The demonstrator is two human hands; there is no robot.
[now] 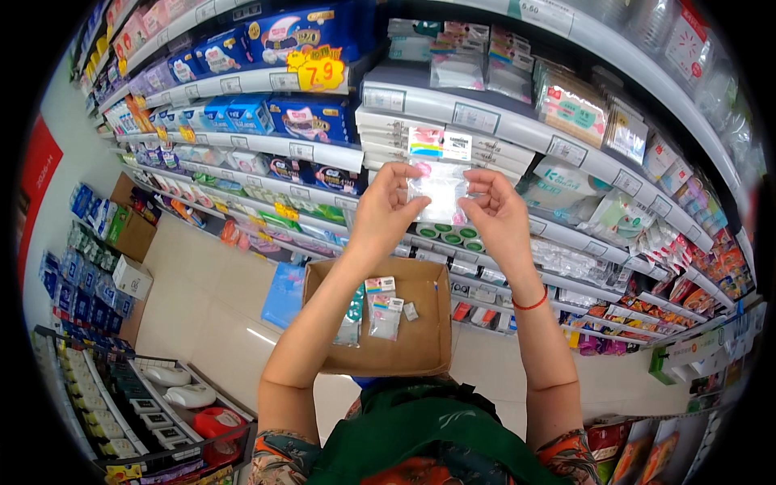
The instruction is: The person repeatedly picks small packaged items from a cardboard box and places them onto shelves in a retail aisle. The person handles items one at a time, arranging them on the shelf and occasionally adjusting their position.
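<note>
Between both hands, a small clear plastic packet with a colourful header card is held up before the shelf. My left hand pinches its left edge, thumb toward the front. On the opposite edge, my right hand grips with thumb and fingers; a red cord circles that wrist. What exactly lies inside the packet I cannot make out, beyond pale contents and pink spots. Below my forearms is an open cardboard box holding a few similar packets, a green-edged packet and a small whitish piece.
Similar packets hang on the upper shelf, with white boxes stacked beneath. Blue packages fill the left shelves. A blue stool-like object stands beside the box. A wire rack of bottles is at lower left; tiled floor lies between.
</note>
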